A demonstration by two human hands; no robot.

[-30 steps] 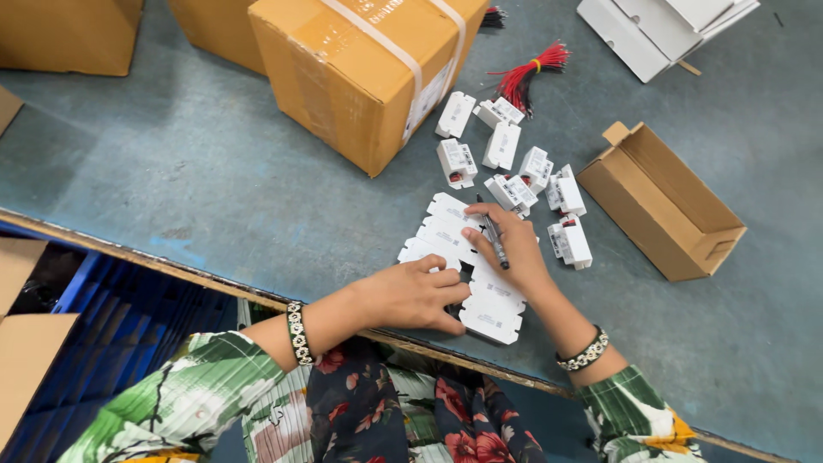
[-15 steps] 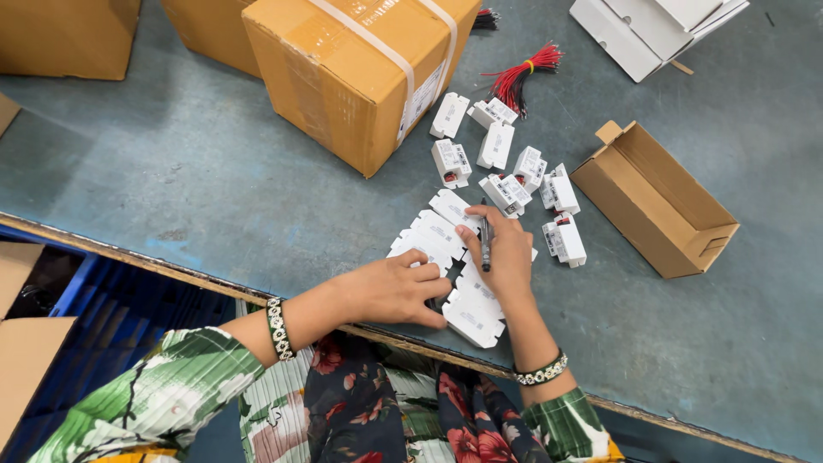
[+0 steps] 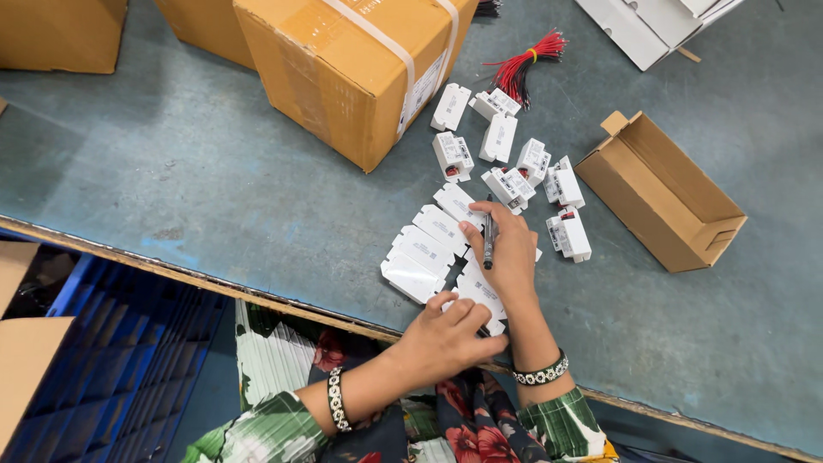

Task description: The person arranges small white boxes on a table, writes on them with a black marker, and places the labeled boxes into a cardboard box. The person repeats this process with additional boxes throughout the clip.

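Observation:
A fanned row of flat white cardboard cartons [image 3: 429, 249] lies on the grey-blue table near its front edge. My right hand [image 3: 507, 253] rests on the row's right part and holds a dark pen [image 3: 489, 238] upright between the fingers. My left hand [image 3: 446, 339] lies at the near end of the row, fingertips pressing on the lowest carton [image 3: 480, 296]. Several small white electrical units [image 3: 514, 167] are scattered just beyond my right hand.
A large taped brown box [image 3: 343, 69] stands at the back. An open empty brown carton [image 3: 660, 193] lies on its side at the right. A bundle of red wires [image 3: 527, 64] lies behind the units. Blue crates [image 3: 120, 360] sit below the table edge at left.
My left hand has slid right and nearer along the row of cartons to its lower end. My right hand with the pen stays on the cartons.

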